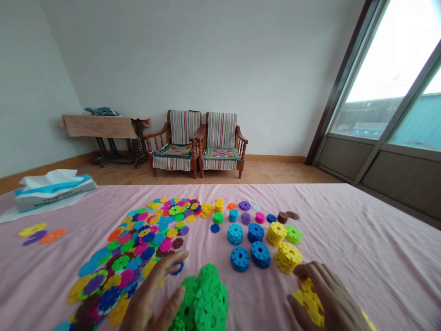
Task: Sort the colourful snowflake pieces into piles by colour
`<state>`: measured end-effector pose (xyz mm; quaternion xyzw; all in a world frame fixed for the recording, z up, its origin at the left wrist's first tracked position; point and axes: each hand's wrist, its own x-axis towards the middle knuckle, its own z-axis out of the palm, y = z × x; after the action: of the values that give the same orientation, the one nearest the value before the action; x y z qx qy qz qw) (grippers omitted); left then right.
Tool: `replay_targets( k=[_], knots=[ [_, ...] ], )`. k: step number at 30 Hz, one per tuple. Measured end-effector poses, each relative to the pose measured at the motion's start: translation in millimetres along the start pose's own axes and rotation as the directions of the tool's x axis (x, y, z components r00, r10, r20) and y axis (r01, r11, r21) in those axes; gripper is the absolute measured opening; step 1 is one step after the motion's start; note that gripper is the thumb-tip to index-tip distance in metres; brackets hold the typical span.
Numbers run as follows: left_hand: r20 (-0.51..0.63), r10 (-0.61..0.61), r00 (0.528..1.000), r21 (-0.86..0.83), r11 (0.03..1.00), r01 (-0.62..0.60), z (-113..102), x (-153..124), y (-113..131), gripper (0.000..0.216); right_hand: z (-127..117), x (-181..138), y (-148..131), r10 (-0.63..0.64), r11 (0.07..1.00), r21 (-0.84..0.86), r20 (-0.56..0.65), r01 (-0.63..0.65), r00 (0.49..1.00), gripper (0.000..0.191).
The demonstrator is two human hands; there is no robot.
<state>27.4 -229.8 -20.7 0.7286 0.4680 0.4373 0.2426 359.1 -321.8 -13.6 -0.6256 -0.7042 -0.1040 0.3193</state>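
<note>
- The left hand [146, 294] has its thumb and forefinger spread well apart, and I see nothing held between them.
- Its thumb tip sits right beside a green pile [210, 299] of notched discs; from here I can't tell whether they touch.
- The right hand [327, 299] arches over some yellow discs [312, 303], its fingers half curled, thumb apart; whether it grips them or only covers them, I can't tell.
- Just past the right fingertips stands a yellow stack [288, 256], close in their way, with another yellow stack [276, 233] behind.
- Left of those are 3 dark-blue stacks and 1 light-blue stack [235, 233], with light green discs [293, 234] over on the right.
- Smaller stacks and single discs line up farther back, including a pink stack [259, 217].
- Beyond the left hand, a mixed spread [138, 250] of coloured discs lies loose and overlapping.
- Farther left are a few stray discs [53, 236] and a tissue pack [55, 191], all on the pink cloth [365, 239].
- Past the table, 2 wooden chairs [222, 128] stand against the wall, near a cloth-covered sewing table [99, 126].
</note>
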Motion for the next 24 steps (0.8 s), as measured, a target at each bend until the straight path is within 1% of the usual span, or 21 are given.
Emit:
replay_targets(
  k=[2,4,6,8,10,12,15,17,19,24],
  knots=[
    [0.010,-0.032,0.999,-0.012,0.999,0.032,0,1,-3,0.039,0,2,9,0.034,0.997,-0.070,-0.033,-0.036,0.999,0.030],
    [0.011,-0.031,0.999,-0.024,0.999,0.032,0,2,-7,0.039,2,10,13,0.063,0.992,-0.102,-0.062,-0.069,0.996,0.031],
    [0.003,-0.019,1.000,-0.034,0.999,0.019,0,3,-8,0.038,4,23,12,0.090,0.991,-0.091,-0.062,-0.096,0.994,0.035],
    [-0.016,-0.017,1.000,-0.036,0.999,0.016,0,5,-8,0.036,7,40,11,0.094,0.993,-0.061,-0.038,-0.096,0.995,0.042],
    [-0.020,-0.017,1.000,-0.028,0.999,0.016,1,7,-7,0.036,10,58,10,0.061,0.997,-0.040,0.019,-0.061,0.998,0.048],
    [-0.019,-0.016,1.000,-0.016,1.000,0.015,1,7,-7,0.035,15,74,12,0.032,0.999,-0.032,0.100,-0.029,0.994,0.048],
    [-0.028,-0.012,1.000,-0.013,1.000,0.011,1,7,-7,0.035,22,92,15,0.075,0.997,-0.034,0.242,-0.069,0.967,0.042],
    [-0.045,-0.014,0.999,-0.017,1.000,0.013,1,7,-7,0.035,25,100,17,0.104,0.995,-0.035,0.309,-0.097,0.945,0.036],
    [-0.058,-0.019,0.998,-0.020,1.000,0.018,1,6,-8,0.035,28,105,18,0.110,0.994,-0.031,0.349,-0.106,0.930,0.032],
    [-0.055,-0.008,0.998,-0.014,1.000,0.008,1,6,-9,0.033,29,113,21,0.131,0.991,-0.037,0.462,-0.128,0.877,0.029]
  ],
)
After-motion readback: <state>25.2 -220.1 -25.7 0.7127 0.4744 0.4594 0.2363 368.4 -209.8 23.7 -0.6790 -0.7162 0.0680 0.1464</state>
